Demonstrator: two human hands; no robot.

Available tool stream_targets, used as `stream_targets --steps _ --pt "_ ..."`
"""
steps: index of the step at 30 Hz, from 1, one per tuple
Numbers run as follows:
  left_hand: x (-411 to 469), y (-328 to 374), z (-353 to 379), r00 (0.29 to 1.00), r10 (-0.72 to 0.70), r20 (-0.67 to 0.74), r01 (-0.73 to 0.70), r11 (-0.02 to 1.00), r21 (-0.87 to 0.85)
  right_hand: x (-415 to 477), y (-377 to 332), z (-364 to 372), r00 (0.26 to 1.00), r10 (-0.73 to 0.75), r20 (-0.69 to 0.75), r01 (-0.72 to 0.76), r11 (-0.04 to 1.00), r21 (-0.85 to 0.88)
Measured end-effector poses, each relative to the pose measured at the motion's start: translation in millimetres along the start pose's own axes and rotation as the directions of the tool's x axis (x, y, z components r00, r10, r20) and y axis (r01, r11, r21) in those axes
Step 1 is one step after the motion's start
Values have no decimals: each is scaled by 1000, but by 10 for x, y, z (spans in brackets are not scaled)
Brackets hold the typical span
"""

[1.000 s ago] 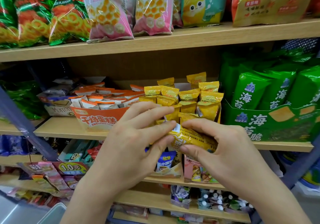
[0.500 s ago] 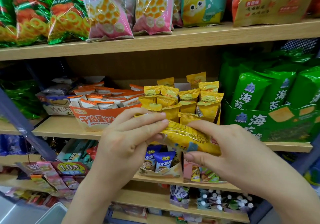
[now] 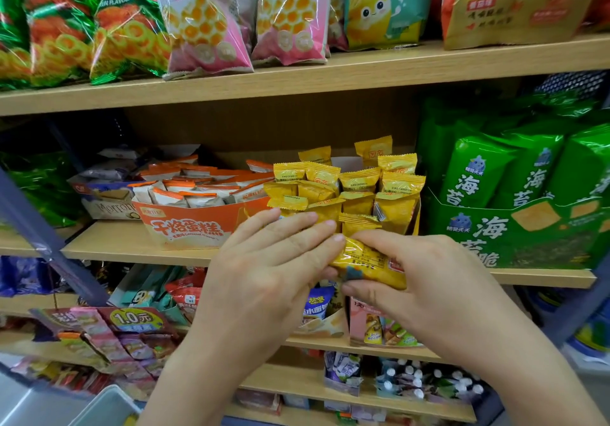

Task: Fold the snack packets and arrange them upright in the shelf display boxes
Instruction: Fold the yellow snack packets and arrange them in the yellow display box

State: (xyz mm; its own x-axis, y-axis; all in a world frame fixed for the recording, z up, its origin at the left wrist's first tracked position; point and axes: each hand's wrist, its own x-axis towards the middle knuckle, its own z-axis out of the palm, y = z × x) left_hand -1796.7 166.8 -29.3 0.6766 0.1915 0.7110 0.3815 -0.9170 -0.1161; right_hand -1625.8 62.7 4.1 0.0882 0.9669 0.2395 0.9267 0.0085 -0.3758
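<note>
A small yellow snack packet point(image 3: 369, 265) lies sideways between my two hands, just in front of the middle shelf's edge. My left hand point(image 3: 264, 273) covers its left end, fingers laid over the top and thumb underneath. My right hand point(image 3: 425, 280) grips its right part, thumb below and fingers curled over the top. Right behind them, several matching yellow packets point(image 3: 359, 191) stand upright in a display box on the middle shelf; the box's front is hidden by my hands.
An orange display box point(image 3: 185, 227) of white-and-orange packets stands left of the yellow ones. A green seaweed-snack box point(image 3: 515, 227) stands to the right. Big snack bags fill the top shelf point(image 3: 297, 75). Lower shelves hold small packets and a price tag point(image 3: 132, 318).
Both hands have lifted the yellow packet up and closer to the yellow display box. My left fingers have slid further over the packet's left end.
</note>
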Motion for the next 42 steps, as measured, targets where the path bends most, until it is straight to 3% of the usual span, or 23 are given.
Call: stream_targets --steps 5,8,10,13,17,22,29,32,37,42 --pt "53 65 -42 994 -52 98 54 998 -13 -4 25 -27 999 -18 -31 17 999 -29" --pt "68 74 -35 997 -24 68 22 999 32 -4 48 12 998 -41 -43 41 999 -10" --pt "42 48 -26 999 -31 14 31 999 10 -22 91 4 1000 -30 1 29 977 213" --pt "-13 8 14 990 -122 -69 115 988 -106 -70 249 -96 1000 11 -11 -2 810 587" --pt "-41 34 64 977 -193 -91 170 963 -211 -75 325 -111 985 8 -173 124 666 735" --pt "-9 115 58 995 -92 -31 84 975 -208 -63 302 -6 971 48 -234 153 628 763" --pt "-9 173 57 996 -88 12 88 963 -255 -69 269 16 964 95 -249 142 607 782" --pt "24 249 87 996 -88 1 85 964 -251 -56 207 12 969 48 -244 168 599 783" --pt "35 238 110 977 -164 -134 109 932 -347 -65 184 34 973 48 -224 178 456 872" --pt "58 289 80 957 -260 -131 177 876 -448 -57 134 116 940 166 -298 220 372 902"
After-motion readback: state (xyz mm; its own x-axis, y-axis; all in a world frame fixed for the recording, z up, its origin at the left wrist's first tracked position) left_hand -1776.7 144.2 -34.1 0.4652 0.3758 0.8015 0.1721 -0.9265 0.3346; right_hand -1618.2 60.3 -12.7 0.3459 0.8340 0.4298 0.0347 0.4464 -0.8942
